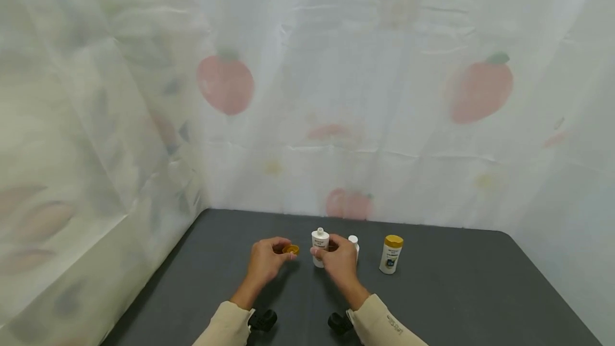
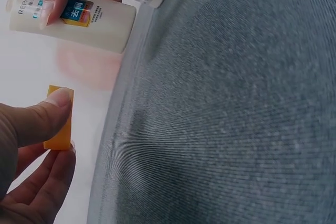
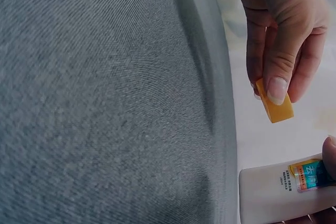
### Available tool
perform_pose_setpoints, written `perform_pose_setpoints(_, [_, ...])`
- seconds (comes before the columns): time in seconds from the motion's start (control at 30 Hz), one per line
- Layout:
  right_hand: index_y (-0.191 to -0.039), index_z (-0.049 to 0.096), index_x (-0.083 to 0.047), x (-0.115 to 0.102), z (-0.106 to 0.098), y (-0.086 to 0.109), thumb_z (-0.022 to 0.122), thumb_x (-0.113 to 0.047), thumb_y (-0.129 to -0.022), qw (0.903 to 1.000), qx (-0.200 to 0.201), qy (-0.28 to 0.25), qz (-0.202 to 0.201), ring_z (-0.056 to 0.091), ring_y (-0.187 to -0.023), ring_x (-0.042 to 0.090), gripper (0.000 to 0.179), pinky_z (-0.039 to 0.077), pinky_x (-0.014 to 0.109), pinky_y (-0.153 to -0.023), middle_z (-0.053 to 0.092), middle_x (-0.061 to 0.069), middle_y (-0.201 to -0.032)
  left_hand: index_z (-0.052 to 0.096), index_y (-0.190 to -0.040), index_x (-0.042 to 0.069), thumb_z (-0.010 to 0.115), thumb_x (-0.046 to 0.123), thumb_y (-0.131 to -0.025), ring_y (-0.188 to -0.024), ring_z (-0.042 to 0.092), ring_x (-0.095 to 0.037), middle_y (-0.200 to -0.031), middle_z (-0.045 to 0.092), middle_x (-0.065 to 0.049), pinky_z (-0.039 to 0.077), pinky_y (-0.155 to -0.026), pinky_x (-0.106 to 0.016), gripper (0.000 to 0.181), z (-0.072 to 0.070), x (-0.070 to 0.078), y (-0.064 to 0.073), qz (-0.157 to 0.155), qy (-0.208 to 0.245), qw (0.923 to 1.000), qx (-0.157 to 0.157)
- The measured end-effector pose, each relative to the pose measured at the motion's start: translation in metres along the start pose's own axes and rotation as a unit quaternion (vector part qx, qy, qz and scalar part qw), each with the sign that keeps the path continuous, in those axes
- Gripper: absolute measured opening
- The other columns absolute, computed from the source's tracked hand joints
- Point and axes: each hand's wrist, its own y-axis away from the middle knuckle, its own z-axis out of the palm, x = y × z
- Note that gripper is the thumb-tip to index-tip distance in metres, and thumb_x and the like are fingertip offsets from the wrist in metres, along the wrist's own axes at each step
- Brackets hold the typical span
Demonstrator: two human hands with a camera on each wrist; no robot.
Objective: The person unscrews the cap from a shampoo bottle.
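Observation:
My left hand (image 1: pixel 265 261) pinches a yellow-orange bottle cap (image 2: pixel 65 124) between thumb and fingers, to the left of the bottle and apart from it. With thumb and fingers my right hand (image 1: pixel 342 264) grips a white shampoo-style bottle (image 2: pixel 100 24) that has a blue and yellow label. The bottle is upright in the head view, and its narrow white neck (image 1: pixel 320 230) is bare at the top. In the right wrist view the cap (image 3: pixel 278 109) is held above the bottle's label (image 3: pixel 310 176). Part of the bottle is hidden behind my right fingers.
Just behind my right hand stands a small white-topped bottle (image 1: pixel 354 240), partly covered. Farther right is a white bottle with a gold cap (image 1: pixel 391 255), upright on the dark grey table (image 1: pixel 461 282). Pale fruit-printed curtains (image 1: pixel 288 95) rise behind the table and at its left.

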Motion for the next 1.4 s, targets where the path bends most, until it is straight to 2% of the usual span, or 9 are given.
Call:
perform_pose_setpoints(0.57, [-0.105, 0.078, -0.001, 0.006, 0.009, -0.004, 0.091, -0.007, -0.077, 0.9999, -0.008, -0.009, 0.005, 0.074, -0.089, 0.025, 0.032, 0.063, 0.041, -0.076, 0.079, 0.017, -0.100, 0.081, -0.103, 0.002, 0.090, 0.007, -0.078, -0.088, 0.077, -0.024, -0.098, 0.081, -0.012, 0.064, -0.075, -0.040, 0.027, 0.003, -0.005, -0.001, 0.016, -0.019, 0.9997, -0.008])
perform_pose_setpoints(0.8, [-0.103, 0.079, -0.001, 0.007, 0.011, -0.004, 0.091, -0.006, -0.076, 0.9999, -0.009, -0.006, 0.007, 0.074, -0.087, 0.024, 0.030, 0.063, 0.042, -0.075, 0.079, 0.017, -0.099, 0.082, -0.098, 0.006, 0.091, 0.007, -0.077, -0.085, 0.076, -0.022, -0.096, 0.081, -0.010, 0.064, -0.075, -0.040, 0.023, 0.007, -0.008, -0.004, 0.021, -0.038, 0.9989, -0.013])
perform_pose_setpoints(1.13, [-0.106, 0.078, 0.000, 0.007, 0.012, -0.003, 0.091, -0.006, -0.076, 0.9998, -0.011, 0.001, 0.015, 0.074, -0.091, 0.027, 0.033, 0.063, 0.045, -0.079, 0.079, 0.018, -0.102, 0.082, -0.097, 0.006, 0.092, 0.008, -0.076, -0.085, 0.076, -0.022, -0.095, 0.081, -0.009, 0.063, -0.075, -0.040, 0.023, 0.008, -0.010, -0.005, 0.017, -0.047, 0.9984, -0.028])
perform_pose_setpoints(1.4, [-0.107, 0.078, 0.000, 0.009, 0.013, -0.003, 0.091, -0.005, -0.077, 0.9998, -0.016, -0.002, 0.014, 0.074, -0.092, 0.028, 0.034, 0.063, 0.045, -0.079, 0.078, 0.018, -0.103, 0.082, -0.102, 0.006, 0.091, 0.010, -0.079, -0.087, 0.075, -0.021, -0.099, 0.081, -0.009, 0.062, -0.076, -0.040, 0.025, 0.009, -0.011, -0.002, -0.003, -0.055, 0.9975, -0.044])
